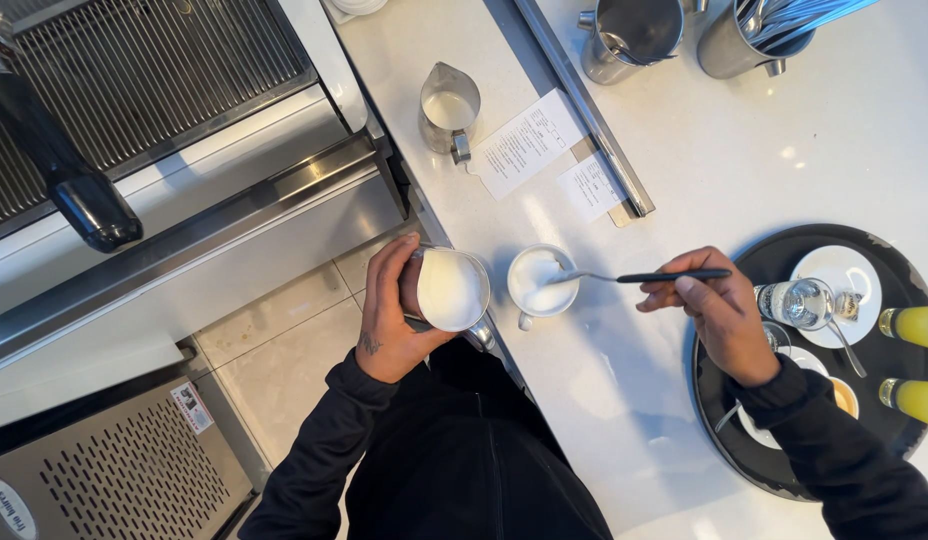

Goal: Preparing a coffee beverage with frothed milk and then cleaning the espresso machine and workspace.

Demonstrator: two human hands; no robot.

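White foam is filling the cup [542,282]: your right hand [719,315] is pinching the spoon [639,276], left hand [389,320] clasping the milk jug [452,290]; spoon gently next.

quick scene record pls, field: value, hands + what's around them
left hand: holds a steel milk jug full of white foam, at the counter edge
right hand: holds a black-handled spoon, its bowl in the white cup
cup: on the white counter, white foam inside
tray: black, round, right of the cup; carries saucers, a small glass and two yellow drinks
behind: second steel jug, two paper slips
left: espresso machine drip grate
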